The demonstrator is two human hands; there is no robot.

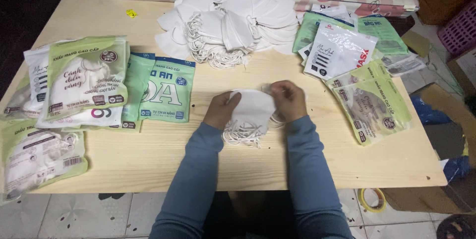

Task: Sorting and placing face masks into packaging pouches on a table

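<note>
**Holding a stack of white masks over the table**

Spreading under both hands is the wooden table. Beyond the hands lies a big heap of white masks; filled packets sit out past the left hand, empty pouches past the right hand. Both hands pinch a small mask stack between them, seemingly several masks, with their ear loops dangling.

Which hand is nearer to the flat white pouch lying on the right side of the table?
Right. The right hand grips the stack of white masks just below and left of the white pouch; the left hand holds the stack's far side, further away.
</note>
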